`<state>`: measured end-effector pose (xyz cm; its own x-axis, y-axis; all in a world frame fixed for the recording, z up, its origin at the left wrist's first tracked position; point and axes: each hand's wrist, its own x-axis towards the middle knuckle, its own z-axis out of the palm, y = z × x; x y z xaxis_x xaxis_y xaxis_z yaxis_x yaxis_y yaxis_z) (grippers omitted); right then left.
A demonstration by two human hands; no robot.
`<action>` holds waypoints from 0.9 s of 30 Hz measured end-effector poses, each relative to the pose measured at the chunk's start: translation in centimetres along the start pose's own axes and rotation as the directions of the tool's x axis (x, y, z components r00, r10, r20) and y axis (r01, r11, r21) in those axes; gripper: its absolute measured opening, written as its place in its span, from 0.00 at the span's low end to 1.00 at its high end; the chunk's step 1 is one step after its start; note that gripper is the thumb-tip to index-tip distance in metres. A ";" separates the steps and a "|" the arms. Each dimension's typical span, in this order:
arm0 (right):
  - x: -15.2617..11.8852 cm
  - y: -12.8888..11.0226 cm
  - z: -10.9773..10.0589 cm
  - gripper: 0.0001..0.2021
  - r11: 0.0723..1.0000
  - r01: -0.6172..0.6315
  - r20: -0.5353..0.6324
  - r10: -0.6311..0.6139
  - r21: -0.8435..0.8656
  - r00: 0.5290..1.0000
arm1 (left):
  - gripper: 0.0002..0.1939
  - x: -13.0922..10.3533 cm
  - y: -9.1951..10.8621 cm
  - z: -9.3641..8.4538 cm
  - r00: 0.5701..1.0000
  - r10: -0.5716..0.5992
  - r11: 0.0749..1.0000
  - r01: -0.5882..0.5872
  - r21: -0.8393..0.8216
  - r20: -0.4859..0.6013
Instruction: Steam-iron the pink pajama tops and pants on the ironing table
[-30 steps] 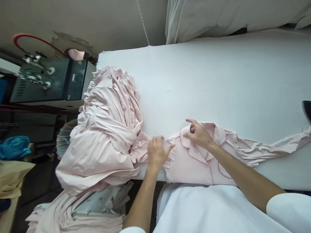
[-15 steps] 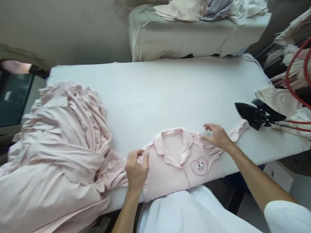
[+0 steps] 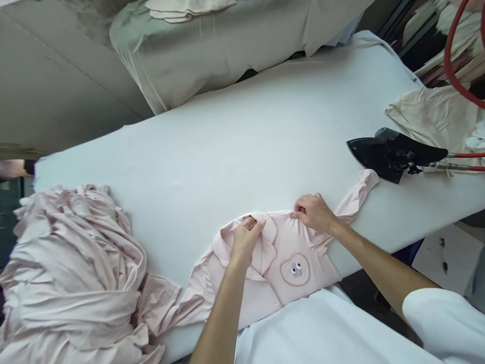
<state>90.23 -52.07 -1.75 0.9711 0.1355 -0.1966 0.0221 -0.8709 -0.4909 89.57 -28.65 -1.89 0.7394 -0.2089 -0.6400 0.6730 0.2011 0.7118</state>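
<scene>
A pale pink button-up shirt (image 3: 253, 298) lies front up along the near edge of the table, with a scalloped collar and a round face patch (image 3: 295, 269) on its chest. My left hand (image 3: 246, 237) is at the collar, thumb and fingers closed on its edge. With the fingertips of my right hand (image 3: 312, 212) I pinch the shirt at the shoulder seam. One sleeve stretches right to a black iron (image 3: 382, 154); the other runs left to a heap of pink garments (image 3: 71, 273).
The white-covered table (image 3: 227, 156) spreads beyond the shirt. Behind it stands a cloth-draped bench (image 3: 212, 55) with folded fabric. Red hoses (image 3: 464, 155) lead from the iron, beside cream cloth (image 3: 435, 114).
My left hand has moved from the left shoulder to the collar. My right hand has closed on the other shoulder seam. The camera view has tilted and shifted.
</scene>
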 end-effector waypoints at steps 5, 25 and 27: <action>0.8 0.4 0.3 0.10 0.995 0.065 -0.022 -0.067 -0.074 0.998 | 0.20 0.3 0.7 -0.3 0.999 -0.035 0.999 0.035 0.010 0.013; -8.7 -7.8 5.6 0.24 0.975 -0.221 0.445 0.212 -0.033 0.870 | 0.08 -9.6 -11.3 -1.5 0.856 0.508 0.078 -0.158 0.984 0.097; -8.2 -8.4 6.0 0.23 0.966 -0.226 0.447 0.257 -0.123 0.857 | 0.08 -9.7 -11.8 -1.9 0.802 0.577 0.122 -0.272 0.955 0.155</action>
<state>80.64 -43.05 -1.15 0.7312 0.1033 -0.6743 -0.1687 -0.9304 -0.3255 74.48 -27.16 -4.61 0.9782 -0.1995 -0.0577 -0.1380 -0.8321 0.5372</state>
